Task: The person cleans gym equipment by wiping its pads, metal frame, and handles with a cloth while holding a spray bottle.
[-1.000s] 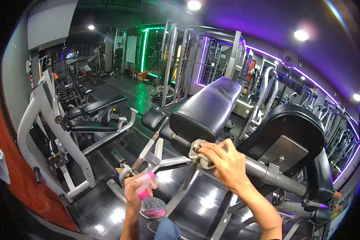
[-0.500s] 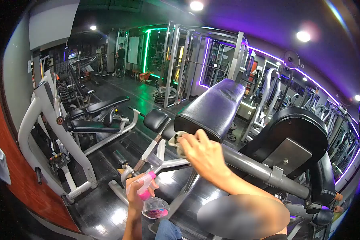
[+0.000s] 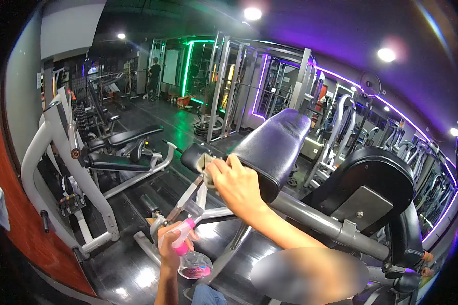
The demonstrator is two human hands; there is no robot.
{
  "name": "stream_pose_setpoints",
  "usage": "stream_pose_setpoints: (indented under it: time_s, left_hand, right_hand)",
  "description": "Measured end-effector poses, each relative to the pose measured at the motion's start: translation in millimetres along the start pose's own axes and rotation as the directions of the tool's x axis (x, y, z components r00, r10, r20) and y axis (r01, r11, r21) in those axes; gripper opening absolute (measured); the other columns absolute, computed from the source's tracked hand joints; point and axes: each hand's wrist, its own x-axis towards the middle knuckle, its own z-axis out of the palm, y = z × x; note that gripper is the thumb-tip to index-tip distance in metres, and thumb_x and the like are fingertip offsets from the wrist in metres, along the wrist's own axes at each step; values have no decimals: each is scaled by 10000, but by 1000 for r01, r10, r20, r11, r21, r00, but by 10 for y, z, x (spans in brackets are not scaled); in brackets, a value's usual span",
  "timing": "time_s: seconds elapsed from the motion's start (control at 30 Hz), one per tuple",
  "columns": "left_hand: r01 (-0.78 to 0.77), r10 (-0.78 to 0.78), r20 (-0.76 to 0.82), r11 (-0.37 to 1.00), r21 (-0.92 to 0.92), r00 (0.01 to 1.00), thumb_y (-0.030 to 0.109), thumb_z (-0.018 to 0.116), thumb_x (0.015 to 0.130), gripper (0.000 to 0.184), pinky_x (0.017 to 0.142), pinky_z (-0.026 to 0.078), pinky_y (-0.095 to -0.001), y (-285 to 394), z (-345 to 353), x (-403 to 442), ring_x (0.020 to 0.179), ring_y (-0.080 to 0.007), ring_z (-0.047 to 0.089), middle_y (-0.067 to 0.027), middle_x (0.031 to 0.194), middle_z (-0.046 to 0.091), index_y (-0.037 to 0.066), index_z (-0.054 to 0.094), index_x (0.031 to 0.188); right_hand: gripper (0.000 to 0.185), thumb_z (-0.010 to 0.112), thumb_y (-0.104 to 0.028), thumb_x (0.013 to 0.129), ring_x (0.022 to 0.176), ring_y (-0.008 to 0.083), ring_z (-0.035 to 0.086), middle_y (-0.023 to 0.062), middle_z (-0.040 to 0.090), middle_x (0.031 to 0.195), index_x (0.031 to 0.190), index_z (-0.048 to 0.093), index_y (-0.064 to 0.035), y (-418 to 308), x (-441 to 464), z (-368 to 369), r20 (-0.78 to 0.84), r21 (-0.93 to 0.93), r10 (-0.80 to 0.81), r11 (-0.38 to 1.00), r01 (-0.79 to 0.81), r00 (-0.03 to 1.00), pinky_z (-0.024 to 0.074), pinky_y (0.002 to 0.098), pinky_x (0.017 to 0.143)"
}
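Observation:
My right hand [image 3: 235,184] is closed on a light greenish cloth [image 3: 207,170], which lies against the machine's frame between the small black pad [image 3: 192,155] and the long black seat pad [image 3: 272,147]. Below and to the left, my left hand [image 3: 174,239] grips a clear spray bottle [image 3: 194,265] by its pink and white head. The nozzle points up and to the right, near the grey frame. A thick grey tube [image 3: 315,218] runs from under the seat pad to the round black backrest [image 3: 369,178].
Another bench machine [image 3: 122,147] stands at the left, beside a curved grey frame [image 3: 35,152]. A person [image 3: 154,76] stands far back, near green lights. Racks and more machines fill the right. A reddish-brown panel [image 3: 30,239] borders the left edge.
My right hand has moved left with the cloth, from the tube's end below the seat pad to beside the small pad. The left hand still holds the bottle in nearly the same place.

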Motion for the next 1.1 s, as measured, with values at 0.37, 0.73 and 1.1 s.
stream_pose_setpoints:
  time_s: [0.37, 0.73, 1.1]
  left_hand:
    - [54, -53, 44, 998, -18, 998, 357, 454, 823, 521, 475, 453, -268, -12, 105, -25, 504, -187, 579, -193, 738, 662, -123, 654, 852]
    - [83, -75, 187, 996, -36, 980, 408, 481, 824, 551, 472, 484, -303, -189, 574, -129, 472, -196, 576, -197, 677, 642, -119, 637, 792]
    - [253, -187, 664, 967, -4, 724, 392, 526, 830, 504, 503, 460, -280, -350, 1598, -438, 556, -181, 612, -171, 754, 677, -89, 676, 807]
  right_hand:
    - [456, 674, -21, 676, 803, 154, 578, -112, 678, 1128, 1088, 690, -217, 367, -823, -943, 101, 101, 173, 978, -183, 980, 531, 261, 507]
    - [388, 715, 3, 609, 965, 282, 695, 129, 725, 1027, 995, 719, -27, 398, -2397, -1314, 30, 362, 741, 617, -698, 671, 530, 347, 867]
    - [307, 654, -60, 913, 1029, 123, 604, 60, 670, 1090, 1200, 596, 34, 18, -4139, -1968, 328, 690, 943, -203, -695, 51, 464, 281, 921]
